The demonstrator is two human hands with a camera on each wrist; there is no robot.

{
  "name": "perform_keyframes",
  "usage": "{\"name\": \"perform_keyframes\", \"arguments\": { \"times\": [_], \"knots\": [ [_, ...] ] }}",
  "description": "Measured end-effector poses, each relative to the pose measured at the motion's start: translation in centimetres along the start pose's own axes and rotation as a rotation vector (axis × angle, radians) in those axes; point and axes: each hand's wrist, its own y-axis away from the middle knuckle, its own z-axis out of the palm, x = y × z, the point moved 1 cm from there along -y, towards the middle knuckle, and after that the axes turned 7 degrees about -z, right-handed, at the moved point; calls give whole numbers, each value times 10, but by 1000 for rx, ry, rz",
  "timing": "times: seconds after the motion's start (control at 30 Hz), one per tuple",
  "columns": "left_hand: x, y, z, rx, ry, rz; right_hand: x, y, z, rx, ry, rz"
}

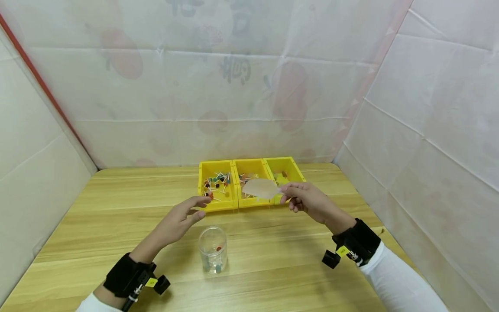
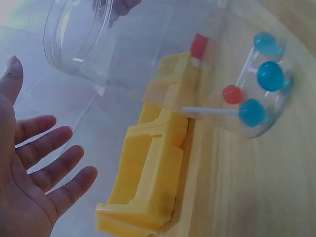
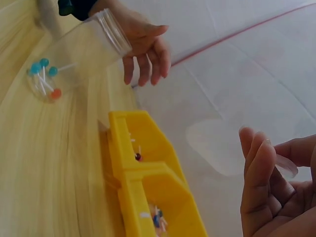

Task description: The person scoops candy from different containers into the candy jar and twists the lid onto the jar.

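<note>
At far left, a red strip (image 1: 46, 89) edges the pale sheet wall (image 1: 31, 125) beside the yellow wood-grain table (image 1: 128, 195). Next comes the left arm's black fabric wrist strap (image 1: 124, 277), then the left hand (image 1: 177, 221), palm inward, its fingers spread apart and gripping nothing. It is raised just beside a clear, round, open-topped plastic jar (image 1: 204, 249) that stands upright on the table. Low in the jar lie lollipops with white sticks; the left wrist view shows 3 blue heads (image 2: 270, 76) as well as red.

Behind the jar, 3 yellow plastic bins sit side by side. The left bin (image 1: 222, 207) holds lollipops of mixed colours, the middle bin (image 1: 253, 203) more lollipops, and the right bin (image 1: 290, 165) a few brownish pieces.

A thin, rounded, translucent whitish sheet (image 1: 260, 189) is held up before the middle bin. The right hand (image 1: 308, 200) pinches its narrow end between thumb and finger, in front of the right bin. Farthest right are another black strap (image 1: 360, 242) and a white sleeve (image 1: 401, 277).
</note>
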Motion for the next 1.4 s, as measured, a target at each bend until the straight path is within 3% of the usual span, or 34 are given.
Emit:
{"name": "perform_keyframes", "arguments": {
  "times": [0.13,0.23,0.37,0.57,0.67,0.83,1.0,1.07,1.17,1.3,1.4],
  "knots": [
    [0,-17,-2,41,-63,-60,5,-7,-8,41,18,23],
    [-4,-28,-2,74,-158,-110,9,-12,-11,72,28,53],
    [-16,-39,1,85,-297,-113,14,-20,-13,102,63,90],
    [-33,-45,4,78,-449,-69,25,-34,-17,127,120,152],
    [-37,-46,5,88,-502,-15,29,-41,-18,138,155,177],
    [-39,-47,6,121,-551,99,31,-52,-15,125,216,192],
    [-41,-50,6,154,-574,122,27,-63,-9,107,268,229],
    [-43,-52,5,171,-564,88,24,-67,-6,107,303,249],
    [-49,-55,6,198,-483,-41,17,-75,0,119,364,270],
    [-61,-55,10,227,-243,-258,10,-82,6,128,418,278],
    [-68,-52,14,219,-115,-340,7,-85,8,98,456,289]
  ]
}}
